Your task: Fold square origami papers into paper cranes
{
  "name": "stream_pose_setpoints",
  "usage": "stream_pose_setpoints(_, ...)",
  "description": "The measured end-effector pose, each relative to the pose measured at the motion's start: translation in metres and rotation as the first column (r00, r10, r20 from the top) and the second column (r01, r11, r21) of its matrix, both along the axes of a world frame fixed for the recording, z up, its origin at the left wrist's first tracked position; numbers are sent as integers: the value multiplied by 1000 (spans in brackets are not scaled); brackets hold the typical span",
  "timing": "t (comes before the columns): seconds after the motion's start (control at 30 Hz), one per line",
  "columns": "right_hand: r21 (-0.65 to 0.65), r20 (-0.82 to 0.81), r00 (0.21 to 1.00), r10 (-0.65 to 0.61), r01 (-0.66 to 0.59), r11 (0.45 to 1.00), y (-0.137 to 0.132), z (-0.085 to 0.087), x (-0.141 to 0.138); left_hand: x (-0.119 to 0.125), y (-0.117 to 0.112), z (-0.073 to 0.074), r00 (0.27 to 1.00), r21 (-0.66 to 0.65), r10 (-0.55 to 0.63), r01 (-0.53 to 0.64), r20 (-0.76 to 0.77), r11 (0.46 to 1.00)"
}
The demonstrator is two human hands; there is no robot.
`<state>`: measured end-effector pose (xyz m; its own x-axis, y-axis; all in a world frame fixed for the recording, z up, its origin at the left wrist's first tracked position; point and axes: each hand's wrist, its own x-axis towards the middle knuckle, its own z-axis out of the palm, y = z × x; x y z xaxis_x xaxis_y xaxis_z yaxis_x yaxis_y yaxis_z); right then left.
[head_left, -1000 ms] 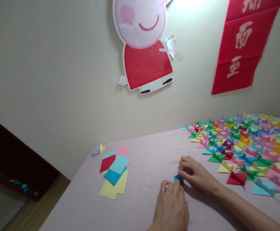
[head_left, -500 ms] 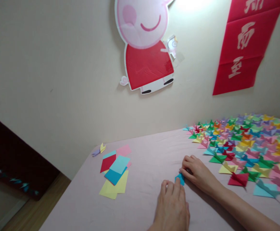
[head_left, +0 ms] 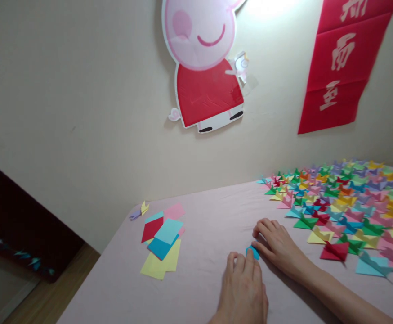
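A small folded piece of blue paper (head_left: 253, 253) lies on the pink cloth surface between my hands. My left hand (head_left: 242, 285) holds it down from the near side, its index fingertip over the left part of the paper and the thumb mostly hidden. My right hand (head_left: 280, 247) rests on the cloth at the paper's right, thumb tip at its upper edge. The right fingers reach forward past the paper, curved and apart from the thumb, with nothing seen between them.
Many folded paper cranes (head_left: 334, 245) in rows cover the right side. Loose coloured sheets (head_left: 164, 240) overlap at the left, with a yellow folded piece (head_left: 145, 208) and a purple one (head_left: 136, 215) behind. A wall bearing a pig cutout (head_left: 210, 94) and red banner (head_left: 334, 90) borders the back.
My right thumb and fingers have moved apart; earlier they were closer together at the paper's upper edge. My left hand stays on the paper, almost unmoved.
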<state>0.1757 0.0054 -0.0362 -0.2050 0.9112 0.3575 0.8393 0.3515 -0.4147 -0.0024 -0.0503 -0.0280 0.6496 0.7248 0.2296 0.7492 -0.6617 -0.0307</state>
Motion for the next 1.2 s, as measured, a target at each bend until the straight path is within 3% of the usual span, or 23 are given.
stream_pose_setpoints(0.27, 21, 5, 1000, -23, 23, 1000, 9, -6, 4, 0, 1, 4, 1000, -26, 4, -5, -26, 1000)
stream_pose_setpoints(0.63, 49, 88, 993, -84, 80, 996, 1, -2, -4, -5, 1, 12, 999, -16, -37, 37, -21, 999)
stream_pose_setpoints(1.03, 41, 93, 992, -86, 83, 996, 4, -5, -3, -27, -8, -11, 998, 187, -65, 67, -21, 980)
stream_pose_setpoints(1.2, 41, 95, 992, -83, 80, 996, 3, -3, -4, -27, -8, -4, 999, 89, 10, -13, 44, 996)
